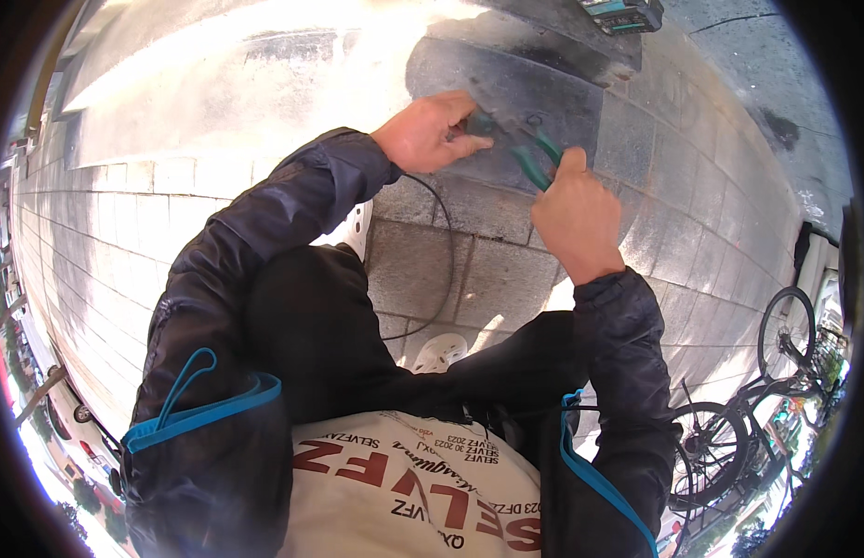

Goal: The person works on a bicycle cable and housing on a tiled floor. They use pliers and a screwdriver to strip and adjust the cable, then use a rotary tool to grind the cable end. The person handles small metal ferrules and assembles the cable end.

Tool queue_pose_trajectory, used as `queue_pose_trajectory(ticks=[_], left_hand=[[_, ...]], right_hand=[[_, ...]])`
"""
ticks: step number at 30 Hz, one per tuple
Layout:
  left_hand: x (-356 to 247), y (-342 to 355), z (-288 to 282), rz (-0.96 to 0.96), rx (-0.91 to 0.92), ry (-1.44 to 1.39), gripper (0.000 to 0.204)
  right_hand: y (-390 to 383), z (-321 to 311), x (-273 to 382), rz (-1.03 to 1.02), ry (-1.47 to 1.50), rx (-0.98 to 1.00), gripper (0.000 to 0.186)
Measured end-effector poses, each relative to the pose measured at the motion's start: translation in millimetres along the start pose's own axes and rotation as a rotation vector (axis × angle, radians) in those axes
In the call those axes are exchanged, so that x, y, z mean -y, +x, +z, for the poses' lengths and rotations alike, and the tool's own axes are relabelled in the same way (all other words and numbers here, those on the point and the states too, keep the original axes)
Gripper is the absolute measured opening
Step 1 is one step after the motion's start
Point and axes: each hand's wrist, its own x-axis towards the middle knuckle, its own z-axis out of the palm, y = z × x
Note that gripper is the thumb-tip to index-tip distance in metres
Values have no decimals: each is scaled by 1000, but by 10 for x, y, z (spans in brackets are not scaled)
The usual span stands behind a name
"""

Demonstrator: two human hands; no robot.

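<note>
My right hand (580, 214) is closed around the green handles of a pair of pliers (534, 167). Their head points up and left toward my other hand, and the jaws are blurred. Just left of the pliers, my left hand (436, 132) pinches with thumb and fingers at a small, smeared dark-greenish thing whose kind I cannot make out. A thin black cable (450, 244) emerges beside my left wrist and curves down over the paving between my feet. Whether its upper end reaches my left fingers is hidden. Beyond the pliers a small dark ring (534, 120) shows against the grey stone.
A grey stone step (543, 79) lies ahead, with a black-and-teal device (622, 14) on it. Paving blocks (501, 279) surround my white clogs (441, 353). At the right stands a bicycle (720, 446). Parked vehicles (83, 437) are at the far left.
</note>
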Motion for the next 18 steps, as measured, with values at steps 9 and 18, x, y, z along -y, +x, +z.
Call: queue_pose_trajectory(ticks=[9, 18], left_hand=[[57, -125, 14, -36, -34, -26, 36], [9, -264, -12, -81, -76, -87, 34]], right_hand=[[-306, 935, -592, 182, -291, 441, 39], [-432, 1551, -762, 96, -397, 365, 33]])
